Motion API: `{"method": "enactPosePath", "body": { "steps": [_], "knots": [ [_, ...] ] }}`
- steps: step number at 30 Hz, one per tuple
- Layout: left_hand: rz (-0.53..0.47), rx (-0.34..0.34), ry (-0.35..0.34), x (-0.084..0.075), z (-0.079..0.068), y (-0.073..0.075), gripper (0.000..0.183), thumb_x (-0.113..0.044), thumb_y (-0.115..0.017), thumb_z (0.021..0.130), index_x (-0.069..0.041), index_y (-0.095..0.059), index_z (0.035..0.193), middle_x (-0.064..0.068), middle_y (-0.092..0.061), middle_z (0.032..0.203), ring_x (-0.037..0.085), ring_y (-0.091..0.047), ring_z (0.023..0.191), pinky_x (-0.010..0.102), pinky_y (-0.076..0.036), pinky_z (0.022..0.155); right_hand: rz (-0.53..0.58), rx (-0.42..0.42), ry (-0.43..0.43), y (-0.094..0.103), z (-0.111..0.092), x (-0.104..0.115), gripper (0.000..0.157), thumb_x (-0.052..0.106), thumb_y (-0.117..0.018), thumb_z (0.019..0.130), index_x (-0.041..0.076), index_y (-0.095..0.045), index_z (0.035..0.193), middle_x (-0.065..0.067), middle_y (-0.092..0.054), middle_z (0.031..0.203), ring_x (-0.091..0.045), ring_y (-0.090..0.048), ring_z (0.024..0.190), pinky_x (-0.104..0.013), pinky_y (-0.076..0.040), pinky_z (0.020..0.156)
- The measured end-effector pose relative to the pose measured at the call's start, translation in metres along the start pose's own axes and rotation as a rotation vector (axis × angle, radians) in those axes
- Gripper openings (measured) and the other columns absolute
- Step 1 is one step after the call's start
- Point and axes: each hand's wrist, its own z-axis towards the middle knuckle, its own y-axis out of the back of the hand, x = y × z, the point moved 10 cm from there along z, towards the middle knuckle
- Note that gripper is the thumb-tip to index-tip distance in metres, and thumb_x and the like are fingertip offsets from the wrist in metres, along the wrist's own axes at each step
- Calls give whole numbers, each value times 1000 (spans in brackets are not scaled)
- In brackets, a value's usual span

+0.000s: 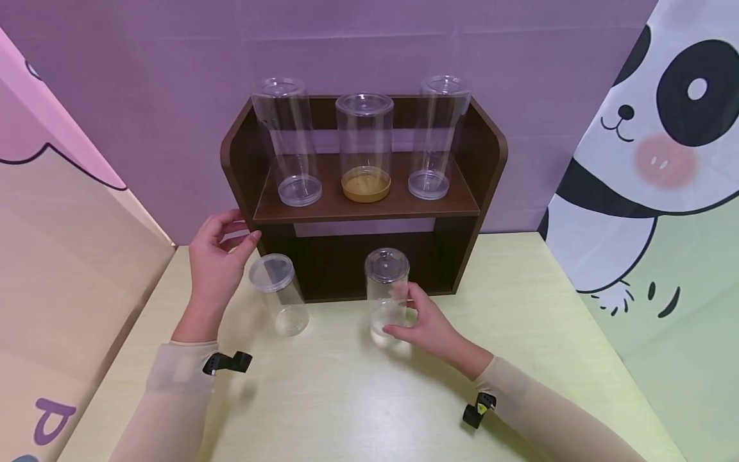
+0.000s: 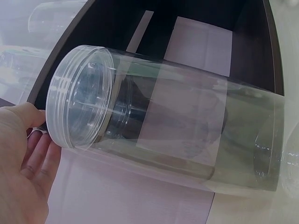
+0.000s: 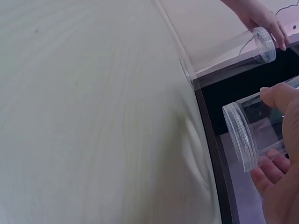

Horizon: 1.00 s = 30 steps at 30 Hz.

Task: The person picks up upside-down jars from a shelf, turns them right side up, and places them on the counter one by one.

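My left hand (image 1: 222, 253) is at the left side of a dark brown two-tier shelf (image 1: 369, 210), its thumb and fingers curled on either side of the side panel. Close by that hand stands a clear jar (image 1: 283, 298) with its lid up; the lid (image 2: 79, 98) overlaps the fingertips in the left wrist view. My right hand (image 1: 430, 324) grips a second clear jar (image 1: 385, 289) from the right, in front of the lower tier. This jar is upside down, its ridged lid (image 3: 240, 137) at the bottom, with the thumb and fingers round it.
On the upper tier stand three clear jars: a left one (image 1: 294, 147), a middle one with a gold lid (image 1: 366, 185) at its base, and a right one (image 1: 435, 141). Pale wood-grain table (image 1: 335, 398) lies in front. Printed panels (image 1: 646, 212) and a purple backdrop (image 1: 369, 45) enclose it.
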Motion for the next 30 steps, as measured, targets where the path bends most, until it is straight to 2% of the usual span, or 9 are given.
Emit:
{"method": "enactPosePath", "body": {
  "steps": [5,8,12,15,18,22,26,30],
  "knots": [
    [4,-2,-6,-1,-1,0,42,3,-83,96,1,-73,136,-6,-67,119,9,-72,111,17,-60,96,-3,1,6,-1,0,1,73,6,-96,86,4,-54,146,-11,-66,142,-30,-62,132,-55,-53,116],
    [-14,-39,-25,-4,-3,2,39,0,-82,97,0,-73,135,-7,-67,120,10,-71,111,18,-59,97,2,4,-1,-2,0,2,73,6,-96,86,4,-55,146,-11,-66,142,-30,-61,133,-56,-52,117],
    [-62,-119,-100,-17,-13,5,29,-1,-80,98,5,-73,126,-6,-67,116,14,-71,107,21,-58,96,11,9,-19,-4,0,2,72,7,-96,86,5,-55,145,-11,-66,143,-31,-61,134,-57,-51,118],
    [-73,-106,-183,-35,-24,-4,23,3,-78,97,8,-73,119,-1,-67,110,15,-69,101,20,-58,92,16,12,-19,-5,-1,3,71,7,-96,87,5,-55,145,-11,-65,143,-31,-61,134,-57,-51,118],
    [-68,6,-267,-54,-34,-26,20,6,-77,96,8,-73,116,7,-68,109,14,-68,98,19,-58,90,22,16,-10,-7,0,6,69,7,-96,86,5,-56,142,-10,-66,141,-31,-61,133,-57,-51,118],
    [-60,230,-334,-73,-48,-66,29,4,-81,94,7,-72,122,13,-70,118,19,-68,104,22,-59,93,26,20,-5,-9,0,9,64,7,-96,85,7,-57,137,-7,-66,138,-28,-61,134,-56,-52,117],
    [-11,437,-291,-76,-63,-104,50,-5,-88,92,-2,-68,137,9,-66,134,23,-64,120,29,-58,101,29,35,-10,-12,-1,11,66,9,-96,86,8,-57,139,-6,-66,139,-27,-61,135,-55,-51,118],
    [37,576,-208,-69,-74,-131,66,-16,-93,91,-11,-61,148,7,-60,144,23,-59,131,42,-57,109,31,56,-2,-15,-2,12,69,12,-96,87,5,-56,143,-8,-65,141,-28,-60,137,-56,-49,119]
  ]
}}
